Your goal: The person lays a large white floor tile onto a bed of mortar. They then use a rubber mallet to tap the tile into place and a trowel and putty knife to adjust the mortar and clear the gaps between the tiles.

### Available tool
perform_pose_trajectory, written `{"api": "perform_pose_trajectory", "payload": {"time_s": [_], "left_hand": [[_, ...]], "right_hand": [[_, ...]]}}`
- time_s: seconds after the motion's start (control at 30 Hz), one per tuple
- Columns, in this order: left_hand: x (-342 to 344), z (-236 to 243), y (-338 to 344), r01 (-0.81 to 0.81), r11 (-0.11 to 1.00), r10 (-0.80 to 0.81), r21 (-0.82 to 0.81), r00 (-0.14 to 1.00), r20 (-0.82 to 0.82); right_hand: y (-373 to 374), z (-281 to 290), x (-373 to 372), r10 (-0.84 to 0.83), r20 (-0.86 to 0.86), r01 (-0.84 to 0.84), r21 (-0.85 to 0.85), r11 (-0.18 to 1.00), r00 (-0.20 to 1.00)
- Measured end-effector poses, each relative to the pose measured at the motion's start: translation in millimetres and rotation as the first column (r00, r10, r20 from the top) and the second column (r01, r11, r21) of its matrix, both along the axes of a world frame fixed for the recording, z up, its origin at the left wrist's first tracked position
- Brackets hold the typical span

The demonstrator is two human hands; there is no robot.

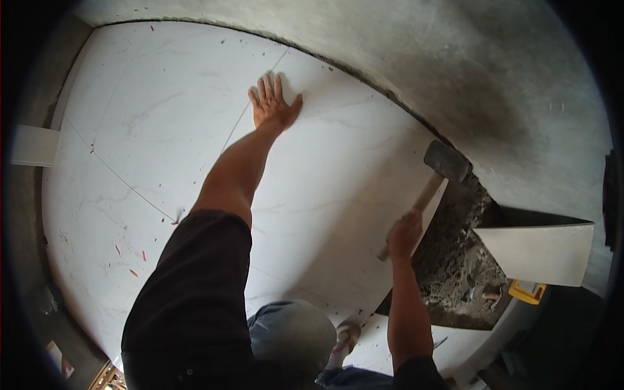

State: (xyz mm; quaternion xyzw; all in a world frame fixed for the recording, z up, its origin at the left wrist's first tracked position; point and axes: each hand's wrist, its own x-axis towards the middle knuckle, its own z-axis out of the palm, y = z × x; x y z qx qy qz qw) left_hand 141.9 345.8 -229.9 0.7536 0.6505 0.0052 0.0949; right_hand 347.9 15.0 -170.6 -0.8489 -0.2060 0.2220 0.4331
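Observation:
My left hand lies flat with spread fingers on a large white marbled floor tile, beside a thin joint between tiles. In my right hand is the wooden handle of a rubber mallet, gripped low down. The mallet's dark head is over the tile's right corner, close to the wall. Whether the head touches the tile, I cannot tell. Just right of this tile lies a bed of rough grey mortar.
A bare grey cement wall borders the tiles at the back and right. A pale tile piece leans over the mortar, with a yellow tool beside it. Small red bits are scattered at left. My knee is at the bottom.

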Motion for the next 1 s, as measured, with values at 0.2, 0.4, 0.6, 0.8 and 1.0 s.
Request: {"api": "perform_pose_trajectory", "payload": {"time_s": [0.2,0.4,0.6,0.8,1.0], "left_hand": [[-5,-4,5,-0.012,0.997,0.009,0.075,0.999,0.033],[-14,-6,5,-0.022,0.997,0.022,0.069,1.0,0.003],[-14,-6,5,-0.029,0.999,0.029,0.043,1.0,-0.007],[-11,-5,4,-0.021,0.999,0.021,0.049,1.0,0.011],[-2,-3,6,-0.01,0.998,0.007,0.068,0.999,0.038]], "right_hand": [[17,31,-13,0.065,-0.254,-0.117,-0.194,0.974,0.965],[6,28,14,0.005,-0.268,-0.034,-0.104,0.994,0.963],[1,19,25,-0.038,-0.2,0.006,-0.162,0.987,0.979],[-7,25,21,-0.135,-0.204,0.107,-0.139,0.984,0.97],[-17,-21,29,-0.078,-0.072,0.076,-0.039,0.996,0.994]]}}
